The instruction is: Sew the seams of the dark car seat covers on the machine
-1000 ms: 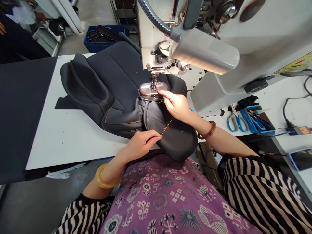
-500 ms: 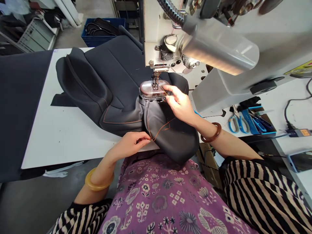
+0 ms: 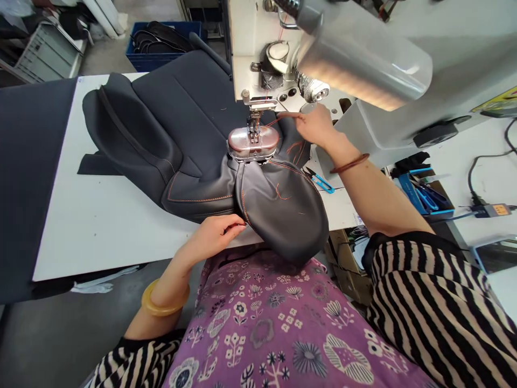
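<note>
A black seat cover with orange stitching lies under the presser foot of a sewing machine. Its rounded flap hangs toward me over the table edge, with loose orange thread ends on it. My left hand is pinched closed at the flap's stitched left edge; what its fingertips hold is hidden. Right of the needle, my right hand is closed, index finger stretched left, on an orange thread running from the presser foot. Blue thread snips lie beside the cover, below that hand.
The lamp hangs close above my right hand. At right stands a blue tool box near a power strip. Dark fabric covers the white table's left end. A blue crate sits on the floor behind.
My right hand has moved up and away from the presser foot, drawing thread along. The thread at my left fingers no longer shows there. The snips have come into view.
</note>
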### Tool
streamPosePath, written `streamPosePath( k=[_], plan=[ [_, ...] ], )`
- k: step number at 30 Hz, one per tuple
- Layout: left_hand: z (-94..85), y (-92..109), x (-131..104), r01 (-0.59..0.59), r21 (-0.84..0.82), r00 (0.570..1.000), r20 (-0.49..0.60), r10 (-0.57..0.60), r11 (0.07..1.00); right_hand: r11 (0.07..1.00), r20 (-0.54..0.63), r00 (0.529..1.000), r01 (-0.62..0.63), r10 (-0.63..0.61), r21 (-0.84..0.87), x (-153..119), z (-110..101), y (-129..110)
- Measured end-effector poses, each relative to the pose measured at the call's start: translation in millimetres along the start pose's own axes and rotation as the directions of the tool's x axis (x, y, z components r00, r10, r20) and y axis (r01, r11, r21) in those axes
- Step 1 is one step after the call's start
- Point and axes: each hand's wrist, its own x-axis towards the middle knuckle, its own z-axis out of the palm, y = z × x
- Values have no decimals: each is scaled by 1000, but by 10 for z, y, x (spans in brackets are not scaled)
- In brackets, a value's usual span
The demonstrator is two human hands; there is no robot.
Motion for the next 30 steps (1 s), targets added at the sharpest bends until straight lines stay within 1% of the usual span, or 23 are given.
streamPosePath(
  k=[1,2,3,5,6,7,9,10,12,14,15,18,20,22,24,26,28,30],
  plan=[
    [-6,-5,-12,6,-2,1000,-3,-6,1000,995,-6,996,-94,94,-17,13,22,122],
    [-11,-11,-21,12,-6,1000,-7,-13,1000,987,-14,988,-157,157,-36,-18,33,230],
    [-17,-17,-25,18,-12,1000,-12,-18,1000,983,-23,984,-180,179,-42,-91,36,320],
    [-21,-30,-20,26,-22,999,-19,-26,999,987,-31,987,-159,159,-18,-353,44,426],
    [-20,-36,-10,24,-23,999,-20,-25,999,987,-10,987,-159,159,-6,-526,64,440],
    [-16,-41,4,19,-20,1000,-19,-19,1000,985,39,984,-175,175,-5,-717,101,430],
    [-2,-44,35,0,-1,1000,-15,0,1000,972,184,954,-231,235,-44,-1113,234,363],
    [7,-42,49,-7,14,1000,-13,7,1000,970,241,939,-235,245,-69,-1303,324,321],
    [22,-31,67,-12,49,1000,-13,13,999,964,271,925,-248,265,-95,-1640,514,261],
    [31,-14,65,1,85,1000,-24,1,996,960,242,930,-263,278,-95,-1914,676,278],
    [30,-8,57,19,101,1000,-25,-17,995,960,217,935,-269,281,-81,-2035,736,323],
    [8,-10,18,113,125,993,5,-114,986,950,120,942,-313,313,-17,-2387,823,589],
    [-14,-33,-2,161,140,986,26,-166,977,925,56,924,-380,379,2,-2626,833,814],
    [-26,-57,-4,170,161,984,23,-176,972,881,-7,881,-474,473,-8,-2832,837,1024],
    [-15,-53,13,164,180,986,5,-168,970,815,-86,813,-579,576,-13,-2948,851,1210],
    [22,-2,37,155,182,988,-12,-155,971,752,-153,744,-659,651,-3,-2940,874,1374],
    [78,83,45,128,181,992,-22,-126,975,720,-185,705,-694,685,21,-2820,896,1507],
    [121,161,28,83,184,996,-32,-78,979,693,-190,672,-718,715,69,-2640,909,1583]
  ],
)
